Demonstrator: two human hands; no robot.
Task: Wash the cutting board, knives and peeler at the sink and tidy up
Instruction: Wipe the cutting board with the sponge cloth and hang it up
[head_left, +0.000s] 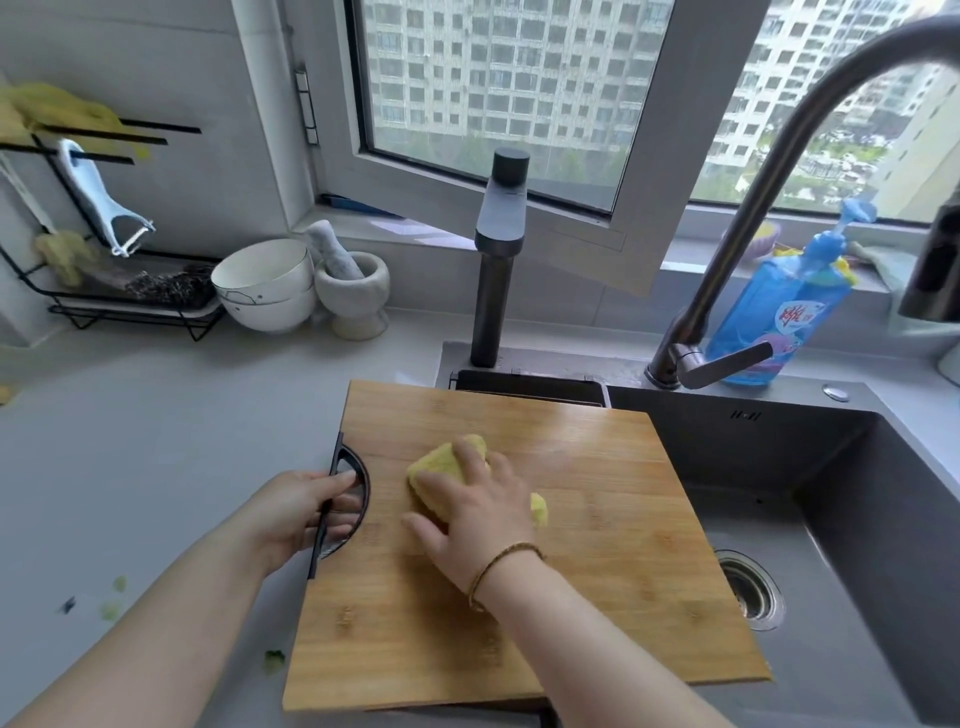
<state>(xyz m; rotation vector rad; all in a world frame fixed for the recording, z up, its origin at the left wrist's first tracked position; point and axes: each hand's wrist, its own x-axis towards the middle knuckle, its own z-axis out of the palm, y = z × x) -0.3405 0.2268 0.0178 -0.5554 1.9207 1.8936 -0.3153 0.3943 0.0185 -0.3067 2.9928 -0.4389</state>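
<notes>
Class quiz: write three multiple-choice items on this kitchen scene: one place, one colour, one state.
1. Where is the peeler? A hanging on the black rack; B in a drawer; C on the cutting board.
2. What colour is the sponge? A blue; B yellow; C white.
3. What is the left hand doing? A lying flat; B holding a knife; C gripping the board's handle.
Answers: A, it hangs from a rack bar; B, yellow shows under the right hand; C, fingers curl round the black handle.
</notes>
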